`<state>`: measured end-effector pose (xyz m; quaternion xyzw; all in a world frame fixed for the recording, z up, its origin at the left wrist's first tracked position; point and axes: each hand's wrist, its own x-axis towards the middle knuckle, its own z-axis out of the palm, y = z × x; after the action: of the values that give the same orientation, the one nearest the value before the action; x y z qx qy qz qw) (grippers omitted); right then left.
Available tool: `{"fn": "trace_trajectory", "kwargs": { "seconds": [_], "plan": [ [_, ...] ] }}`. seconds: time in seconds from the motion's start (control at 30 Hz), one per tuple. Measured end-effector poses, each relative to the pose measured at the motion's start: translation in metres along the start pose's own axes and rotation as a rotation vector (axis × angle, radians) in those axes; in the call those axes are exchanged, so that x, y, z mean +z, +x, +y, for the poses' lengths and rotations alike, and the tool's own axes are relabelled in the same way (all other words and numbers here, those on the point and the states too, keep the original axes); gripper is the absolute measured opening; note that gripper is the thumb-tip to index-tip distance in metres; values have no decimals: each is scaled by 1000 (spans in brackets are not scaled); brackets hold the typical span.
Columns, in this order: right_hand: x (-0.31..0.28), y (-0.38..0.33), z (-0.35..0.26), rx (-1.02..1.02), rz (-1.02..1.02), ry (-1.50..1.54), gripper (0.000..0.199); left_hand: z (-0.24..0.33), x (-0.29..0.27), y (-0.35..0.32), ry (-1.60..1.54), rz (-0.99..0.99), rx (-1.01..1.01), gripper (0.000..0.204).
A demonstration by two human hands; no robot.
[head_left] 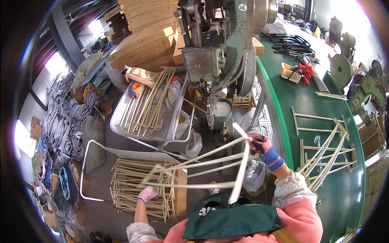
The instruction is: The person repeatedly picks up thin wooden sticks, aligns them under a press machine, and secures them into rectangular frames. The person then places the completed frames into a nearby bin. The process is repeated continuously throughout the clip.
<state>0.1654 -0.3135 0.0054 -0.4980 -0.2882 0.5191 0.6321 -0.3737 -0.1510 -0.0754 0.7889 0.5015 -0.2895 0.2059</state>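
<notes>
A pale cream frame of thin bars [202, 186] is held tilted in front of me, over the floor between a low stack and the green table. My right hand [260, 146], in a dark-stained glove with a blue band at the wrist, is closed around its upper right corner. At the frame's left end, my left hand [147, 194], in a pale pink glove, is closed on the lower bar; that end is slightly blurred. Beneath it lies a low stack of similar frames [133, 174], partly hidden by the held one.
A green press machine [210, 56] stands ahead, a small cup [223, 108] beside its tool. The green table [320, 103] on the right bears more frames [324, 158] and a small tray [291, 73]. A white tub [118, 121] with frames stands left, cartons [142, 44] behind.
</notes>
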Motion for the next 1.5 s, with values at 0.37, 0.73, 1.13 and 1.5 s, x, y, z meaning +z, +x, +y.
{"fn": "trace_trajectory", "kwargs": {
  "seconds": [0.37,0.73,1.13,1.5],
  "plan": [
    [69,39,-7,-10,-108,-561,20,266,-114,8,-1294,-147,843,27],
    [94,117,-9,136,224,-60,29,317,-220,143,-1993,149,404,29],
    [14,215,39,-54,265,-690,19,306,-233,183,-1858,14,415,31],
    [-59,330,186,-243,181,-1126,25,298,-221,163,-1768,-130,496,16]
  ]
}}
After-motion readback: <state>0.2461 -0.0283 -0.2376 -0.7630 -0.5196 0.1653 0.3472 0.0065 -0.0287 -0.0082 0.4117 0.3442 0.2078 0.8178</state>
